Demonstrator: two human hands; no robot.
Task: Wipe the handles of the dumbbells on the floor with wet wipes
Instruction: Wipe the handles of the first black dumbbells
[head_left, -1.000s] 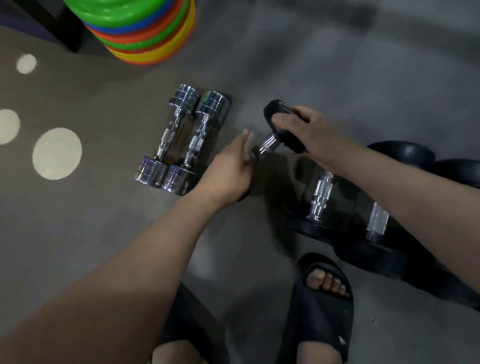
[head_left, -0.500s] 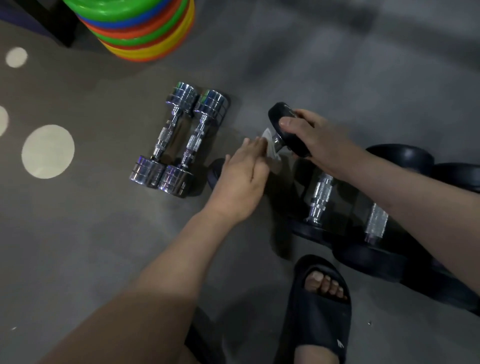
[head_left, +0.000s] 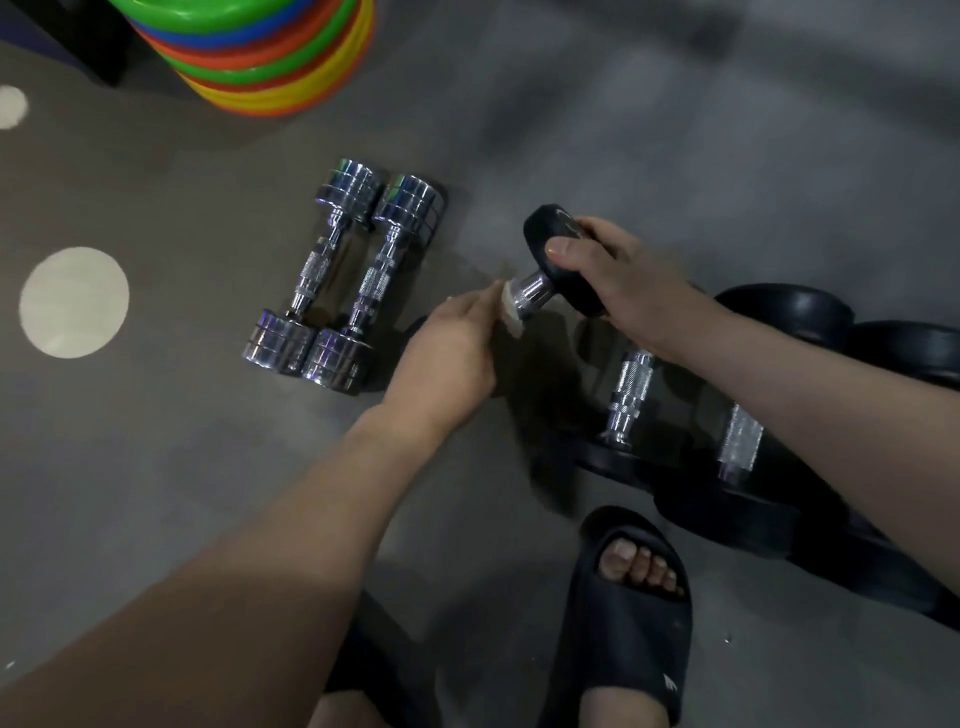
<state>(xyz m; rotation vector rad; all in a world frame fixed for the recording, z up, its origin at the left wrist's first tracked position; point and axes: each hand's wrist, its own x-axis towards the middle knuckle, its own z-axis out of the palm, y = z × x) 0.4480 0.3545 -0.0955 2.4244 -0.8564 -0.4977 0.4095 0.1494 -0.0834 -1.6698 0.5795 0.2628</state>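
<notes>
dim gym corner, grey rubbery floor (head_left: 156, 493) with a couple of pale round spots (head_left: 74, 301) on it, and a stack of bright plastic discs (head_left: 260, 57) (green, blue, orange, yellow) at the far edge. the black dumbbell (head_left: 558, 244) getting cleaned is tipped up off the floor. the right hand (head_left: 623, 280) is wrapped over its matte black head, thumb across the face, and the shiny chrome handle (head_left: 530, 297) pokes down toward the left hand (head_left: 447, 353). that hand has its fingers curled round a white wet wipe (head_left: 510, 314) bunched against the handle, and it hides most of the bar's lower end. just to the left, two all-chrome dumbbells (head_left: 376, 283) lie side by side, touching, with knurled grips and ringed heads. on the right, more black-headed dumbbells (head_left: 631, 395) lie in a row with knurled steel grips, partly under the right forearm. a foot in a black slide sandal (head_left: 628, 613) is planted near them.
</notes>
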